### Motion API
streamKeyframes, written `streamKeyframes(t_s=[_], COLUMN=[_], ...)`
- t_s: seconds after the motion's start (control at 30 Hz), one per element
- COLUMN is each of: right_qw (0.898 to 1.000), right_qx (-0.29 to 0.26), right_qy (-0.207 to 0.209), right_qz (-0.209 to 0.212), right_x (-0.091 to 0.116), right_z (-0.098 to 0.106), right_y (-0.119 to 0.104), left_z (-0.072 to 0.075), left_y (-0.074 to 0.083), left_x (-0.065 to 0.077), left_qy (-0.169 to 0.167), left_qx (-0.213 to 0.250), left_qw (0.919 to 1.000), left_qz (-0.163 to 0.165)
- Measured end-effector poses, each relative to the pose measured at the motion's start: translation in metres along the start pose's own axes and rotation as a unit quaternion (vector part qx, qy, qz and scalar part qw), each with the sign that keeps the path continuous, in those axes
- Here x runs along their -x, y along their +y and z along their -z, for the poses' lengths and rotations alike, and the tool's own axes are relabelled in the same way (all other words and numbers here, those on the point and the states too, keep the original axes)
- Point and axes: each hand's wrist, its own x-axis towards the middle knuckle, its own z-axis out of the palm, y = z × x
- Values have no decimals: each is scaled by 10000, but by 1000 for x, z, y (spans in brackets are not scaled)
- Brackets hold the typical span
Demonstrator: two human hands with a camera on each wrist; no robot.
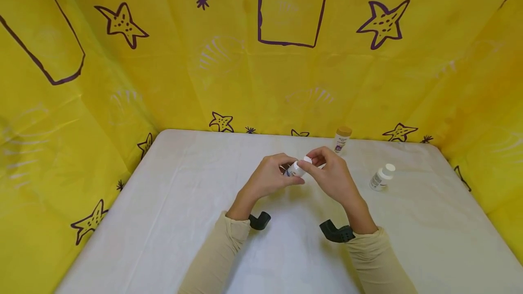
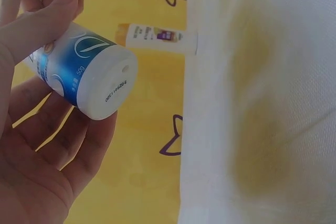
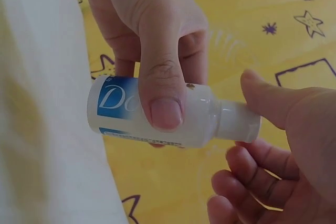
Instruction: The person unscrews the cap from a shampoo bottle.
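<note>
A person's left hand [image 1: 273,174] grips a small white bottle [image 1: 295,169] with a blue label, the thumb laid along one side and the fingers curled round the other; the bottle is held in the air above the counter [image 1: 184,180], tilted, its cap end towards the right and its base turned to the left wrist camera; the base carries a row of dark printed digits and a small round dimple, and "50g" stands on the blue part just beside it; on the other side the letters "Do" show before the left thumb covers the rest.

The right hand [image 1: 332,173] pinches the white cap [image 3: 239,121] of that bottle, its thumb on one side and its forefinger on the other, the remaining fingers loosely bent below and clear of the bottle.

Just beyond the right hand, near the far edge of the counter, stands a white bottle with a gold cap [image 1: 342,139], a purple patch on its label; to the right of that hand and nearer the person stands a white bottle with a white cap [image 1: 382,178], upright, its small print too small to read.

Both arms wear beige sleeves [image 1: 216,253], with a dark bracket [image 1: 336,232] at each wrist; yellow cloth [image 1: 249,85] printed with purple starfish surrounds the white-covered counter.
</note>
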Motion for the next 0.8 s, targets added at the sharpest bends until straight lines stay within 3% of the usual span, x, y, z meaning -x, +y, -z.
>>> streamKeyframes(t_s=[0.3,0.6,0.8], right_qw=[9988,9942,9948], right_qx=[54,-76,-74], right_qy=[113,-31,10], right_qz=[482,1070,1015], right_x=[1,4,2], right_z=[-1,2,3], right_y=[-1,1,0], left_z=[1,0,-1], left_y=[0,-2,-1], left_x=[1,2,1], left_qy=[35,1,26], left_qx=[36,56,-55], left_qw=[10000,10000,10000], left_qz=[-66,-17,-35])
